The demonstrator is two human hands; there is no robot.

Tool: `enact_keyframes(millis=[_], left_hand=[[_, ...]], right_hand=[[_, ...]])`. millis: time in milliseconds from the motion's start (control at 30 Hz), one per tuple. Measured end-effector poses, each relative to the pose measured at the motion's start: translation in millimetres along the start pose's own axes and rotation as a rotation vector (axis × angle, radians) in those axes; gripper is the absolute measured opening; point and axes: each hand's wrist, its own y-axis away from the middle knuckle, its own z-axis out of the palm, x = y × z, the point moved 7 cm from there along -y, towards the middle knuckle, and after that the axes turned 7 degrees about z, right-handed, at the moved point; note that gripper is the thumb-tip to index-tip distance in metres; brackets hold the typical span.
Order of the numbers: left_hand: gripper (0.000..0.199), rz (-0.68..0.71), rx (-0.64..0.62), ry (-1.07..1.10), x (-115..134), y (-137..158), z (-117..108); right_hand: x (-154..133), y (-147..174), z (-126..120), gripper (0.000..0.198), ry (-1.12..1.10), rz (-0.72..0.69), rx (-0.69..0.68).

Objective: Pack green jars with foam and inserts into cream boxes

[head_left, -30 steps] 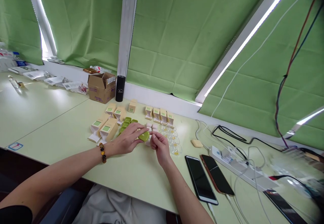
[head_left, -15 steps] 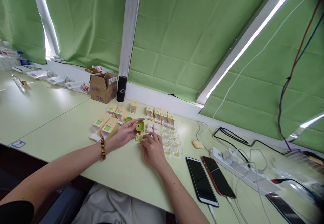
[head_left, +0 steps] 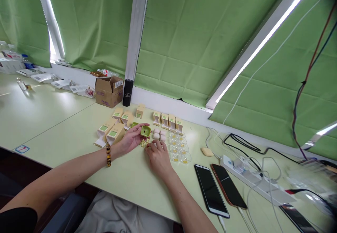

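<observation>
My left hand [head_left: 131, 138] holds a small square green cup [head_left: 145, 131] by its side, its hollow face turned toward me. Beneath the cup, several small yellow pieces [head_left: 143, 144] lie on the table. My right hand [head_left: 158, 157] rests palm down beside them, fingers bent together at the rightmost pieces; what is under the fingertips is hidden. Just beyond it sit several pale pinkish-white blocks [head_left: 159, 134]. To its right stand rows of clear plastic cups [head_left: 179, 147] with yellow bits inside. Another green cup [head_left: 134, 124] is partly hidden behind my left hand.
Small cream boxes with green labels stand at the left [head_left: 115, 133] and back [head_left: 168, 121]. Behind them are a cardboard box [head_left: 108, 92] and a black tumbler [head_left: 127, 92]. On the right lie two phones [head_left: 211, 191], a power strip [head_left: 252, 178] and loose cables.
The green cup in my left hand has tilted slightly, so a dark slot in its bottom shows more. My right hand stays by the yellow pieces. The whole view has shifted a little.
</observation>
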Motion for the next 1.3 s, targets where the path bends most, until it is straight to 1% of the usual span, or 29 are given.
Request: enact_keyframes(millis=[133, 300, 433, 500, 567, 667, 733, 800, 933, 1033, 1100, 1200, 1300], left_hand=[[0.036, 0.007, 0.014, -0.017, 3, 0, 2], [0.036, 0.026, 0.039, -0.052, 6, -1, -1], [0.035, 0.035, 0.058, -0.067, 6, -1, -3], [0.034, 0.038, 0.067, -0.079, 6, -1, -2], [0.034, 0.04, 0.072, -0.088, 7, 0, -1], [0.035, 0.041, 0.069, -0.103, 7, 0, 1], [0.037, 0.039, 0.067, -0.124, 7, 1, 1], [0.038, 0.024, 0.064, -0.155, 5, 2, 1], [0.037, -0.012, 0.05, -0.218, 1, 4, 4], [0.036, -0.034, 0.026, -0.28, -2, 5, 7], [0.039, -0.054, 0.016, -0.309, -5, 6, 9], [0.044, -0.083, 0.007, -0.328, -9, 7, 10], [0.047, -0.103, -0.013, -0.35, -12, 7, 11]], right_hand=[[1, 0, -11, 0.029, -0.106, 0.005, 0.082], [6, -1, -28, 0.019, -0.292, 0.047, 0.215], [11, 1, -34, 0.023, -0.385, 0.08, 0.306], [14, 1, -35, 0.022, -0.466, 0.122, 0.316], [18, 1, -32, 0.016, -0.628, 0.186, 0.278], [25, 0, -25, 0.01, -1.016, 0.326, 0.181], [30, 0, -19, 0.014, -1.273, 0.43, 0.146], [35, 0, -15, 0.021, -1.467, 0.516, 0.146], [43, 0, -10, 0.032, -1.716, 0.615, 0.187], [48, 0, -8, 0.039, -1.8, 0.671, 0.221], [50, 1, -8, 0.04, -1.824, 0.7, 0.244], [51, 2, -9, 0.038, -1.832, 0.723, 0.262], [49, 2, -13, 0.037, -1.788, 0.706, 0.27]])
